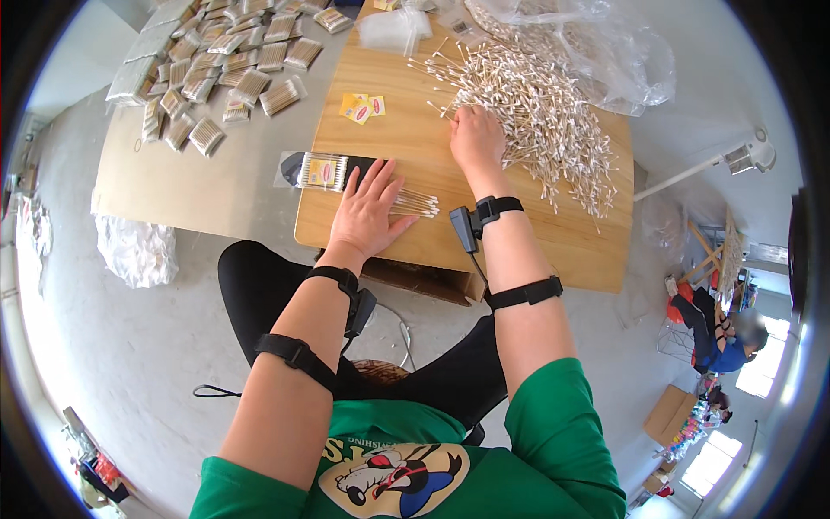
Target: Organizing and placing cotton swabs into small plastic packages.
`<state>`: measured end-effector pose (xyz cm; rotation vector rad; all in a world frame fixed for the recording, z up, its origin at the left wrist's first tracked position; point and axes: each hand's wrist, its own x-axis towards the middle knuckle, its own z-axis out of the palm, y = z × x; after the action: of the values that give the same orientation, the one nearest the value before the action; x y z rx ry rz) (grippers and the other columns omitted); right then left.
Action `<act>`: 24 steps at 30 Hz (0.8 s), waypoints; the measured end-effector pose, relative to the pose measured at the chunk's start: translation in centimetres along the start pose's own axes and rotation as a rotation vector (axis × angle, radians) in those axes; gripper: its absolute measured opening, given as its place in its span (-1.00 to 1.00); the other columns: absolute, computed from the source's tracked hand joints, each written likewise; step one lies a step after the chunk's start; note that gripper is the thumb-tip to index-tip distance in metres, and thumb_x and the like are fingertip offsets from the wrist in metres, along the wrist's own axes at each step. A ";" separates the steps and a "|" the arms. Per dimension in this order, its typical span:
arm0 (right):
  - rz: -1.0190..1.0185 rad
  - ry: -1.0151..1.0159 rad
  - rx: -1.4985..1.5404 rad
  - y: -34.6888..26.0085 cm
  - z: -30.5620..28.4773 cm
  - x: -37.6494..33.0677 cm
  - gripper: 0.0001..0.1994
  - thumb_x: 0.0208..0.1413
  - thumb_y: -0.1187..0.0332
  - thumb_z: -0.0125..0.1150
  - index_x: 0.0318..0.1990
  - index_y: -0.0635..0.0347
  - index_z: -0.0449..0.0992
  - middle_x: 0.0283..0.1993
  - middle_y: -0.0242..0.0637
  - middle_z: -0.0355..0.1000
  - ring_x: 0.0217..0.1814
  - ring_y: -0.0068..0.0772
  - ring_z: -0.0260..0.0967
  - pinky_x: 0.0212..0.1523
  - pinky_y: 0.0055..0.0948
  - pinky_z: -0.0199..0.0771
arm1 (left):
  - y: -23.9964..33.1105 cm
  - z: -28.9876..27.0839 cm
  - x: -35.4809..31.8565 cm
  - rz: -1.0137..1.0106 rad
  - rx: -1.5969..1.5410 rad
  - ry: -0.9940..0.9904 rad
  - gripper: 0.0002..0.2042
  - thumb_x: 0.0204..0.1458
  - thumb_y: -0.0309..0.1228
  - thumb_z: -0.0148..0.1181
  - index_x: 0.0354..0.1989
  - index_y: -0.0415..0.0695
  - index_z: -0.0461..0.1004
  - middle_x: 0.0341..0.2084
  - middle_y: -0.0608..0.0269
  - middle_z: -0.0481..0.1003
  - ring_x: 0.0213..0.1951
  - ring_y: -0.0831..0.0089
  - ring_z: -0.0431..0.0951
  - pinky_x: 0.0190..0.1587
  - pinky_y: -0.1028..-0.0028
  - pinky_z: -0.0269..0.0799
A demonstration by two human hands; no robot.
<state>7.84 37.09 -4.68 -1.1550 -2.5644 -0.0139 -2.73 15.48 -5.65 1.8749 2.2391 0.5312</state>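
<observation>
My left hand (372,212) lies flat on the wooden table, fingers stretched out. Under and beside it, a small row of cotton swabs (417,203) sticks out to the right. Just left of its fingertips sits a packet of cotton swabs (324,171) with a yellow card on top, on a dark strip (361,164) and clear film. My right hand (478,138) is at the left edge of a big loose heap of cotton swabs (549,121). Its fingers are bent and pressed together on swabs there; the fingertips are partly hidden.
Many filled swab packets (251,85) cover the metal table (173,195) at the far left. Yellow cards (361,107) lie on the wooden table. Clear bags (393,33) and a large plastic sheet (635,73) lie at the back. A lamp arm (692,177) stands right. Another person (726,342) sits far right.
</observation>
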 end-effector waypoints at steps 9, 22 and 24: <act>-0.125 -0.093 0.192 -3.0 -2.1 -7.9 -0.90 0.03 0.39 0.26 -0.40 0.18 0.47 -0.37 -0.22 0.42 -0.22 -0.11 0.44 -0.24 -0.17 0.48 | -0.4 0.5 -0.2 -0.017 -0.052 0.044 -0.27 0.04 0.08 0.17 0.32 -0.10 0.22 0.39 0.19 0.12 0.44 0.30 0.00 0.46 0.13 -0.18; 0.366 0.017 0.049 1.3 -1.3 -5.2 -0.70 0.06 0.12 0.32 -0.28 0.16 0.45 -0.19 -0.17 0.46 -0.08 -0.09 0.43 -0.15 -0.12 0.48 | -0.3 0.2 -0.1 -0.015 0.053 -0.033 -0.29 0.10 0.13 0.07 0.33 -0.08 0.23 0.40 0.21 0.09 0.45 0.34 -0.06 0.47 0.16 -0.25; 0.366 0.020 0.031 1.2 -1.1 -4.7 -0.70 0.06 0.13 0.30 -0.28 0.18 0.46 -0.20 -0.16 0.46 -0.08 -0.08 0.44 -0.14 -0.11 0.49 | -0.2 0.2 -0.1 -0.014 0.052 -0.041 -0.29 0.10 0.12 0.07 0.32 -0.09 0.25 0.40 0.21 0.09 0.45 0.34 -0.06 0.47 0.16 -0.25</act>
<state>11.92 34.31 -5.16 -1.5830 -2.2902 0.0981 -2.77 15.36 -5.92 1.8751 2.2593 0.4326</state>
